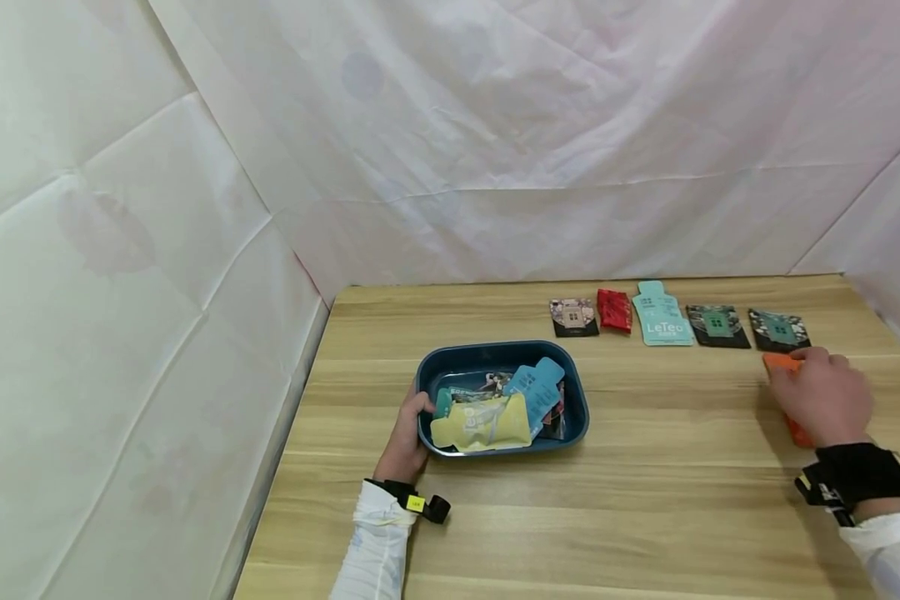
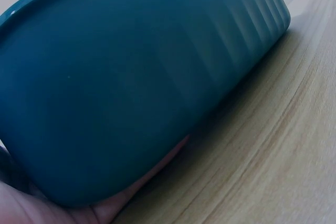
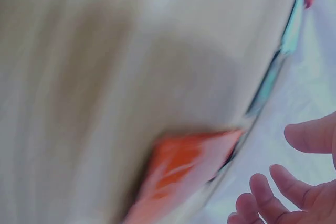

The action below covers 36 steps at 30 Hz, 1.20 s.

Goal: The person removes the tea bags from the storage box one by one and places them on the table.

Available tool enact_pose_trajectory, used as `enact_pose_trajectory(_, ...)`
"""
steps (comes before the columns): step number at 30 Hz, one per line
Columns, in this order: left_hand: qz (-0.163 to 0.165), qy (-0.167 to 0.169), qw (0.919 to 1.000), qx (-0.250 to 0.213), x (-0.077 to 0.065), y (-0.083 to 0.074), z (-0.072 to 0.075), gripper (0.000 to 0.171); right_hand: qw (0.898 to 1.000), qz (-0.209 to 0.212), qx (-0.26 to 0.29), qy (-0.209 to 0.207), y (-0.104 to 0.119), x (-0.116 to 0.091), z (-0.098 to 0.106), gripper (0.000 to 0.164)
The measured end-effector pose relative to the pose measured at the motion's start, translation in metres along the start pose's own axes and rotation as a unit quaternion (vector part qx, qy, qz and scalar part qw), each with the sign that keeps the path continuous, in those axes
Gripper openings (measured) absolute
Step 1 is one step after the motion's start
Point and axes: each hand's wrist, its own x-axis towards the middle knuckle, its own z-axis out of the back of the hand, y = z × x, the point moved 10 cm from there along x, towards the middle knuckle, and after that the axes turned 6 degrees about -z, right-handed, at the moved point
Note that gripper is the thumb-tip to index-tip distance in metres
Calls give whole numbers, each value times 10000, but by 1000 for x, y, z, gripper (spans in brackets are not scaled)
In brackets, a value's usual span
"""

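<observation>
My left hand [image 1: 407, 433] grips a dark blue plastic tray [image 1: 579, 392] at its left end, thumb at the rim. In the left wrist view, fingers [image 2: 113, 205] pass beneath the tray's [image 2: 136, 77] underside. Inside lie a yellow spouted pouch [image 1: 487, 423], a light blue one [image 1: 536, 392] and some dark printed sachets [image 1: 555, 421] partly hidden under them. On the right, my right hand [image 1: 828, 396] hovers over an orange packet [image 1: 800, 432], covering much of it in the head view. The right wrist view shows that hand's fingers spread apart, off the orange packet [image 3: 181, 174].
Along the back of the wooden table [image 1: 645, 517] runs a row: a pinkish-black sachet [image 1: 573, 317], a red packet [image 1: 615, 311], a turquoise pouch [image 1: 662, 315] and two green-black sachets [image 1: 717, 326]. White cloth [image 1: 495, 150] hangs behind and at the sides.
</observation>
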Motion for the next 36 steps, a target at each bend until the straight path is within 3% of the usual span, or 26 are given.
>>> enact_pose_trajectory(7,62,-36,9999,121,-1,3,2,90,9930,1114,314,-251,67,-15,6,58)
enact_pose_trajectory(15,41,-42,9999,96,-1,3,5,88,9823,1789,422,-371,145,-33,-4,51)
enact_pose_trajectory(21,71,10,9998,174,1,3,2,88,9687,2436,314,-363,203,-64,-12,49)
enact_pose_trajectory(28,62,12,9997,244,0,1,2,89,9443,3264,403,-125,272,-107,-25,50)
enact_pose_trajectory(36,-26,147,9997,169,2,-1,0,86,9005,4319,411,-279,327,-153,-32,48)
